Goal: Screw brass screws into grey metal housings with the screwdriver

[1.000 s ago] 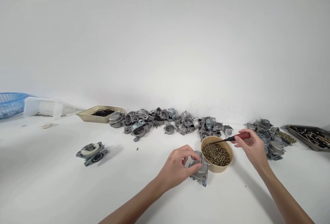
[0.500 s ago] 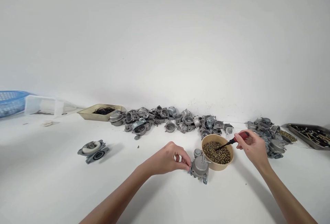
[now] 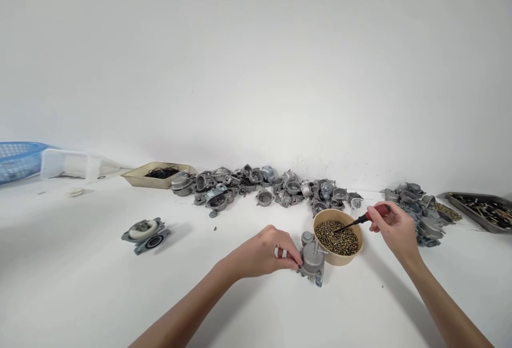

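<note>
A grey metal carburetor [image 3: 312, 258] stands on the white table, round bowl side up. My left hand [image 3: 266, 252] is closed in a pinch at its left edge, and a tiny dark tip, apparently a screw, shows at the fingertips. My right hand [image 3: 396, 230] grips the red and black handle of a screwdriver [image 3: 362, 219]. Its tip rests among the brassy screws [image 3: 334, 237] that fill a round tan bowl [image 3: 340, 260]. This bowl stands right behind and beside the carburetor.
Along the wall lie heaped carburetor parts [image 3: 218, 198], with another pile [image 3: 424, 220] at right. A carburetor body [image 3: 146, 233] sits at left. There are a tray of black rings [image 3: 136, 178], a dark metal tray [image 3: 480, 217], a white container [image 3: 64, 164] and a blue basket [image 3: 20, 164].
My left hand has shifted slightly right and down, its pinched fingertips now closer against the carburetor's edge. The screwdriver still points into the bowl of screws.
</note>
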Demonstrator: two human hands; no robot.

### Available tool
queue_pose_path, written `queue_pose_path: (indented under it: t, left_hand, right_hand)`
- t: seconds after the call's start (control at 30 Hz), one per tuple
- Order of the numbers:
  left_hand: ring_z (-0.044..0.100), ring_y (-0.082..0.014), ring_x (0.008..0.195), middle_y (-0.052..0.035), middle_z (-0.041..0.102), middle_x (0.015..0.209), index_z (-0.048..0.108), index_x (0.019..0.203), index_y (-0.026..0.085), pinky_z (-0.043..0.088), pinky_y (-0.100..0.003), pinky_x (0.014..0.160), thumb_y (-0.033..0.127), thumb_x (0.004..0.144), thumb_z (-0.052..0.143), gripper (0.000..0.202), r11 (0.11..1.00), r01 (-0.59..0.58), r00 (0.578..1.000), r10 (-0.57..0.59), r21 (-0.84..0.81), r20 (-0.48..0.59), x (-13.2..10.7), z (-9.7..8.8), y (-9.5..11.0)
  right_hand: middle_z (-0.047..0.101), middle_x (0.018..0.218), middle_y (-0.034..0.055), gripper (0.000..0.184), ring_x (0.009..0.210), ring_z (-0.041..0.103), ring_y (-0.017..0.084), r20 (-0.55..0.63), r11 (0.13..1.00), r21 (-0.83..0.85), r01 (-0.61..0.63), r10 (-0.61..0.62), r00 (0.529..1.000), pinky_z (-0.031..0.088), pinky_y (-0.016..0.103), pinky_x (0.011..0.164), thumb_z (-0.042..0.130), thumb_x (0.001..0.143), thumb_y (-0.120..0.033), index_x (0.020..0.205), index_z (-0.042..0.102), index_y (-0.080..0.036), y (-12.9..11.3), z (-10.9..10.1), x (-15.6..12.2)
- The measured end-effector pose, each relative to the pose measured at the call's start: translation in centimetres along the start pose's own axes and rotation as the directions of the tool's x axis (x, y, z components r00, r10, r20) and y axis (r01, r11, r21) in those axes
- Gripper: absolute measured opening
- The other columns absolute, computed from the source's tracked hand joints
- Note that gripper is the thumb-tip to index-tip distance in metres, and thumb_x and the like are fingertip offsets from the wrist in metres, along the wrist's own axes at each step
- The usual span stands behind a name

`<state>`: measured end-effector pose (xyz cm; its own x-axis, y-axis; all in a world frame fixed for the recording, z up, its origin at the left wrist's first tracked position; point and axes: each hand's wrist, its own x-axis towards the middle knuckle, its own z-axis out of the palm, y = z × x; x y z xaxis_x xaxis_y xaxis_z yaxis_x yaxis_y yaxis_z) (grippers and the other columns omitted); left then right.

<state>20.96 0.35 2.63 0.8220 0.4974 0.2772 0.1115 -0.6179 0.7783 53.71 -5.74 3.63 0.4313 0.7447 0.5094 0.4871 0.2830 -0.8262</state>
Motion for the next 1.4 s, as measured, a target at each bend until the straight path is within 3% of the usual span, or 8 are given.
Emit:
queue_pose_path:
  t: [0.2, 0.4, 0.67, 1.0, 1.07, 1.2, 1.3, 1.4]
  left_hand:
    - [0.068, -0.0155, 0.069, -0.0049, 0.081, 0.084, 0.086, 0.092, 0.023, 0.051, -0.023, 0.065, 0.016, 0.087, 0.077, 0.012, 0.998, -0.044, 0.999, 0.044, 0.034, -0.010, -0.2, 0.2, -0.1]
    - [0.069, -0.0168, 0.073, -0.0060, 0.081, 0.085, 0.086, 0.094, 0.022, 0.051, -0.023, 0.064, 0.017, 0.089, 0.075, 0.013, 0.996, -0.084, 0.996, 0.085, 0.024, -0.005, -0.1, 0.3, 0.0]
    - [0.068, -0.0165, 0.076, -0.0041, 0.081, 0.087, 0.085, 0.096, 0.024, 0.051, -0.023, 0.068, 0.017, 0.091, 0.074, 0.014, 0.996, -0.080, 0.997, 0.079, 0.044, 0.003, -0.1, 0.5, 0.0]
    - [0.065, -0.0157, 0.071, -0.0050, 0.076, 0.082, 0.080, 0.088, 0.021, 0.051, -0.025, 0.066, 0.041, 0.098, 0.071, 0.025, 0.993, -0.105, 0.994, 0.106, 0.056, -0.005, 0.0, 0.5, 0.2]
    - [0.062, -0.0152, 0.071, -0.0062, 0.072, 0.089, 0.076, 0.088, 0.020, 0.050, -0.025, 0.062, 0.050, 0.098, 0.071, 0.032, 0.982, -0.147, 0.985, 0.156, 0.117, -0.078, -0.1, 0.7, 0.1]
    - [0.063, -0.0186, 0.082, -0.0120, 0.061, 0.126, 0.071, 0.115, 0.024, 0.055, -0.033, 0.071, 0.064, 0.093, 0.070, 0.045, 0.913, -0.153, 0.942, 0.251, 0.377, -0.225, -0.2, 2.0, 0.1]
    - [0.066, -0.0224, 0.086, -0.0111, 0.055, 0.136, 0.067, 0.126, 0.032, 0.057, -0.035, 0.069, 0.066, 0.087, 0.076, 0.052, 0.861, -0.112, 0.953, 0.234, 0.496, -0.190, -0.2, 3.7, 0.0]
    - [0.068, -0.0259, 0.090, -0.0112, 0.056, 0.137, 0.064, 0.128, 0.032, 0.058, -0.036, 0.067, 0.064, 0.081, 0.083, 0.061, 0.844, -0.097, 0.959, 0.221, 0.528, -0.178, -0.1, 5.1, -0.1]
  right_hand:
    - [0.063, 0.055, 0.0005, 0.047, 0.044, 0.058, 0.016, -0.058, 1.000, 0.001, 0.013, -0.013, 0.998, 0.058, 0.027, 0.046, 0.080, 0.079, -0.065, 0.081, 0.067, -0.020, 0.2, -0.4, 0.5]
    - [0.070, 0.070, 0.0036, 0.047, 0.049, 0.061, 0.016, 0.020, 1.000, -0.001, -0.012, 0.012, 1.000, 0.059, 0.028, 0.049, 0.079, 0.082, -0.065, 0.083, 0.066, -0.020, 0.2, 0.2, -0.1]
    - [0.070, 0.065, 0.0045, 0.050, 0.048, 0.063, 0.018, 0.067, 1.000, -0.005, -0.023, 0.023, 0.997, 0.059, 0.029, 0.049, 0.081, 0.080, -0.067, 0.084, 0.067, -0.019, 1.6, 0.4, 0.2]
    - [0.064, 0.058, 0.0012, 0.048, 0.046, 0.060, 0.017, -0.007, 0.999, 0.032, 0.009, -0.009, 1.000, 0.057, 0.029, 0.047, 0.080, 0.081, -0.065, 0.082, 0.067, -0.019, 1.4, 0.0, 0.6]
    - [0.064, 0.057, 0.0012, 0.048, 0.045, 0.060, 0.017, -0.013, 0.999, 0.036, 0.013, -0.013, 1.000, 0.057, 0.029, 0.046, 0.080, 0.080, -0.065, 0.082, 0.066, -0.019, 1.2, -0.2, 0.7]
    - [0.063, 0.055, 0.0008, 0.046, 0.045, 0.059, 0.017, -0.024, 0.999, 0.033, 0.026, -0.025, 0.999, 0.057, 0.029, 0.046, 0.079, 0.081, -0.063, 0.082, 0.066, -0.019, 0.9, -0.3, 0.8]
    - [0.063, 0.055, 0.0005, 0.044, 0.045, 0.058, 0.017, -0.042, 0.999, 0.019, 0.036, -0.036, 0.998, 0.056, 0.028, 0.045, 0.078, 0.083, -0.061, 0.082, 0.066, -0.020, 0.9, -0.2, 0.7]
    - [0.063, 0.056, 0.0006, 0.040, 0.046, 0.059, 0.017, -0.077, 0.998, -0.008, 0.055, -0.056, 0.995, 0.056, 0.028, 0.047, 0.079, 0.083, -0.058, 0.083, 0.068, -0.020, 0.8, -0.1, 0.5]
